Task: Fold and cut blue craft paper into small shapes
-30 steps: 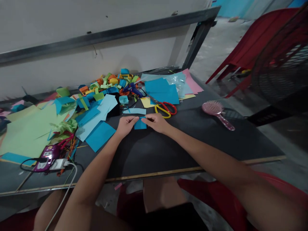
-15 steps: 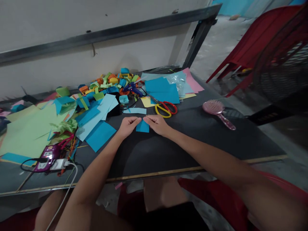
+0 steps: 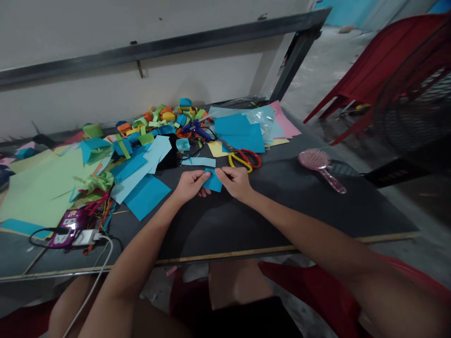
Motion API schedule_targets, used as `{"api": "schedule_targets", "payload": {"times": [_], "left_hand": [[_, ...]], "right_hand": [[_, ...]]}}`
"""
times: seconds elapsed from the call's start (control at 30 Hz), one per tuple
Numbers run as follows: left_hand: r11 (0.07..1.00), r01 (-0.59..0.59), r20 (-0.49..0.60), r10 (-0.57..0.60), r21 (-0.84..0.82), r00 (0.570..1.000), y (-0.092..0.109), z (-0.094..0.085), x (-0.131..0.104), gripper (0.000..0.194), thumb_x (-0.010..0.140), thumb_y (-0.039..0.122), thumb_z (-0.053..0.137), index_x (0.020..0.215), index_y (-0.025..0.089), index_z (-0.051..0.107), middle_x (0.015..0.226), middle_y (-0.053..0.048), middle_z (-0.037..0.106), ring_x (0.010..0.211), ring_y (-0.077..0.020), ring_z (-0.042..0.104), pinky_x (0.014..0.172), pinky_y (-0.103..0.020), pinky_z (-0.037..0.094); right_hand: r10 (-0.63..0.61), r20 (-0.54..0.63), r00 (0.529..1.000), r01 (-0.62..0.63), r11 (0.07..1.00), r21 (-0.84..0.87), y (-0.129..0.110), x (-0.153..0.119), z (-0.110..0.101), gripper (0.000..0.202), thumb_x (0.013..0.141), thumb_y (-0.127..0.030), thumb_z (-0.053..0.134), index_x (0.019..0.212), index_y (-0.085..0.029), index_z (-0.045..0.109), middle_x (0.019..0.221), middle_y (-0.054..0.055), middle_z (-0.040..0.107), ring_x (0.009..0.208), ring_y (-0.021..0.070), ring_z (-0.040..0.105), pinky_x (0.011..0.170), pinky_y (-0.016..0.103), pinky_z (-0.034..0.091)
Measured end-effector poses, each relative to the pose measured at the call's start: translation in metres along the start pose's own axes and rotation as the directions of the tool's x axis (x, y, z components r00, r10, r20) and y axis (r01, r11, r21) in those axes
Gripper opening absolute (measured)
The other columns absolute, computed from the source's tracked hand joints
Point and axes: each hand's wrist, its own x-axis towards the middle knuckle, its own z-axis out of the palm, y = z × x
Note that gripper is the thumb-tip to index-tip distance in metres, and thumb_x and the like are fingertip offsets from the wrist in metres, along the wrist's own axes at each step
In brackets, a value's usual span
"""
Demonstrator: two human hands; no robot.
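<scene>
A small blue paper piece point(image 3: 213, 182) is held between my two hands above the dark table. My left hand point(image 3: 191, 184) pinches its left side with the thumb on top, and some fingers show under the paper. My right hand point(image 3: 235, 181) pinches its upper right edge. Just beyond the hands lie a light blue strip point(image 3: 199, 161) and scissors point(image 3: 243, 159) with one yellow and one red handle loop.
Folded paper pieces point(image 3: 165, 117) are heaped at the back, near a blue glue gun point(image 3: 197, 129). Blue sheets point(image 3: 146, 197) and a purple power strip point(image 3: 70, 227) lie left. On the right are a pink hairbrush point(image 3: 319, 164) and a fan point(image 3: 416, 98).
The small blue paper has tilted and risen slightly. Fingers of my left hand now show beneath it. The view has shifted a little.
</scene>
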Motion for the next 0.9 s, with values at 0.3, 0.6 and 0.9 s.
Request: {"api": "schedule_targets", "payload": {"times": [0.3,0.6,0.9], "left_hand": [[0.998,0.001,-0.144,0.009,0.064,0.99,-0.012,0.001,0.006,0.043,0.082,0.055,0.057,0.065,0.017,0.05,0.057,-0.002,0.067,0.041,-0.0089,0.059,0.04,-0.018,0.046],[0.999,0.031,-0.061,-0.03,0.013,0.998,-0.011,-0.007,0.003,0.045,0.078,0.058,0.062,0.077,0.013,0.063,0.057,-0.003,0.068,0.044,-0.0099,0.061,0.043,-0.018,0.044],[0.983,-0.038,-0.191,0.073,0.178,0.979,-0.021,-0.01,0.008,0.043,0.087,0.053,0.05,0.064,0.017,0.058,0.059,-0.002,0.069,0.045,-0.0094,0.06,0.048,-0.02,0.046]], "right_hand": [[0.181,0.295,0.938,-0.224,0.967,0.12,0.012,0.014,-0.01,0.042,0.081,-0.056,0.058,0.066,-0.018,0.056,0.053,-0.001,0.053,0.048,0.0115,0.048,0.048,0.025,0.035],[0.192,0.309,0.932,-0.273,0.93,0.245,0.01,0.01,-0.002,0.048,0.083,-0.052,0.057,0.049,-0.018,0.054,0.045,0.001,0.054,0.043,0.0104,0.046,0.047,0.026,0.035],[0.226,0.323,0.919,-0.315,0.914,0.257,0.019,0.012,0.01,0.045,0.083,-0.056,0.058,0.06,-0.018,0.054,0.054,-0.001,0.057,0.045,0.0098,0.049,0.046,0.023,0.035]]}}
